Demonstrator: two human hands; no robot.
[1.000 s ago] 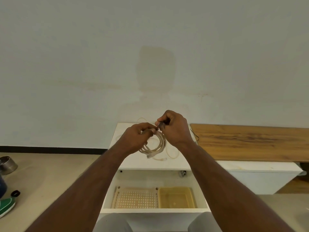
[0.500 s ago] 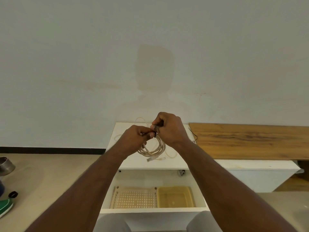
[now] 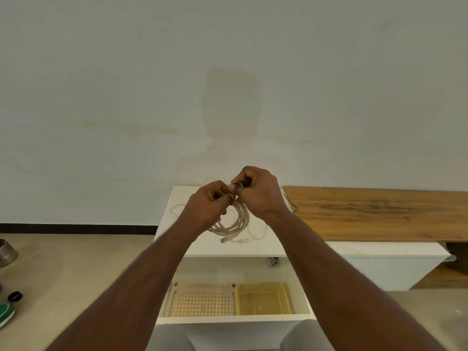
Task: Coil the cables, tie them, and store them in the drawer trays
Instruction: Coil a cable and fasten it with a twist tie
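A coiled beige cable (image 3: 238,221) hangs in the air above the white cabinet top (image 3: 258,247). My left hand (image 3: 206,206) grips the top of the coil. My right hand (image 3: 255,191) pinches a small dark tie (image 3: 237,187) right at the top of the coil, touching the left fingers. Two pale plug ends (image 3: 231,239) dangle below the coil. Below, the open drawer (image 3: 233,318) holds a perforated beige tray (image 3: 202,301) on the left and a solid yellow tray (image 3: 263,298) on the right. Both trays look bare.
Loose thin beige cable (image 3: 174,208) lies on the cabinet top behind my hands. A wooden board (image 3: 379,214) lies to the right with a thin black wire (image 3: 290,201) at its left end. A metal bowl (image 3: 6,252) and a green shoe (image 3: 5,312) sit on the floor, left.
Both hands have stayed together at the top of the coil, shifting slightly left and up; the right fingers work the dark tie there. The coil hangs much as before.
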